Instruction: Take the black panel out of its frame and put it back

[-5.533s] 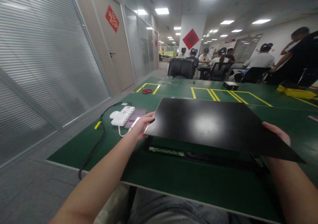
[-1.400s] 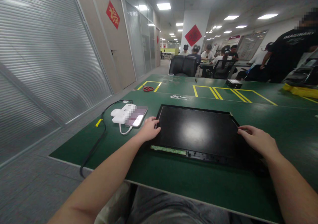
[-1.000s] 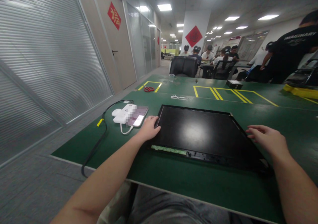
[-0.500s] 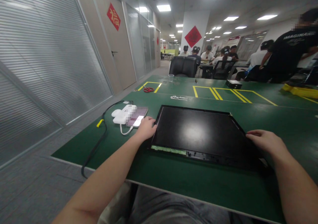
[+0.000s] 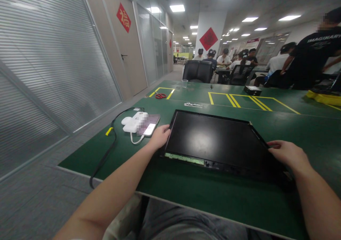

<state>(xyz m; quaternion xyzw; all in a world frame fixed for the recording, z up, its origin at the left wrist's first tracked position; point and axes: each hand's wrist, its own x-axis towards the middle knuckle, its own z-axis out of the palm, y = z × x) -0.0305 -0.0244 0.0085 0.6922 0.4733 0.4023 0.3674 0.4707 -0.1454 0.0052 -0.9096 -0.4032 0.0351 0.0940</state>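
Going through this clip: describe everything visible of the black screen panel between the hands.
The black screen panel is a wide, flat rectangle, its dark, smooth face upward with a pale blurred glare. A narrow black frame borders it; along the near edge, towards the left, runs a green strip that looks like circuit board. It is over the green table; whether raised slightly is unclear. The left hand touches its left edge, the right hand its right; both grips are partly hidden.
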